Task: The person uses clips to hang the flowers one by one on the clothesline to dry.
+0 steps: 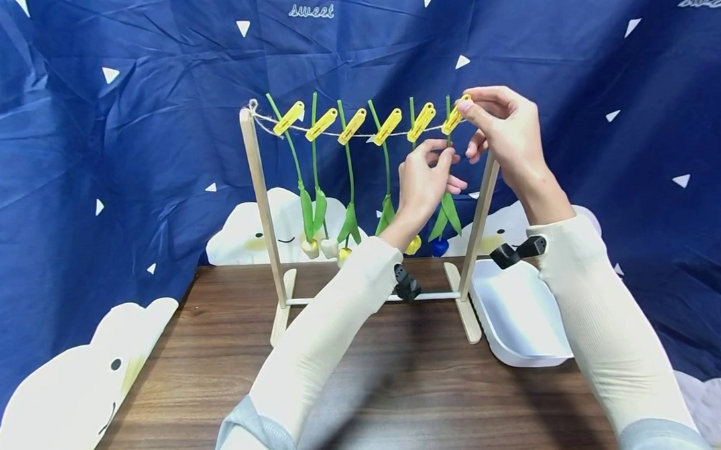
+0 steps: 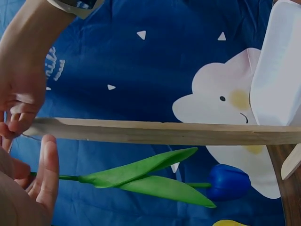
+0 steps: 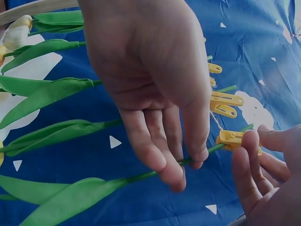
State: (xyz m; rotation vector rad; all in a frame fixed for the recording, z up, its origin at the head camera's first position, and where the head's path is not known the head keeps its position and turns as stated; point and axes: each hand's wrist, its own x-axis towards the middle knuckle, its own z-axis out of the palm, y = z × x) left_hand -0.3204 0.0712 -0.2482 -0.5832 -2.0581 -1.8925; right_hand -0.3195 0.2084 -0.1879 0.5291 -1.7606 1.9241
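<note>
My left hand [image 1: 424,182] pinches the green stem of an artificial blue tulip [image 2: 229,182], which hangs head down at the right end of a string. Just above, my right hand [image 1: 510,128] grips a yellow clothespin [image 3: 230,137] between thumb and fingers. This clothespin sits at the top of the blue tulip's stem, on the string. Further left, several more yellow clothespins [image 1: 321,125] hold other tulips upside down along the string, with white and yellow blooms. My left forearm hides part of that row in the head view.
The string is tied to a wooden frame [image 1: 261,202] with two posts and flat feet on a brown wooden table [image 1: 220,338]. Beside the right post stands a white tray [image 1: 521,312]. Behind hangs a blue cloth [image 1: 169,126] printed with clouds and triangles.
</note>
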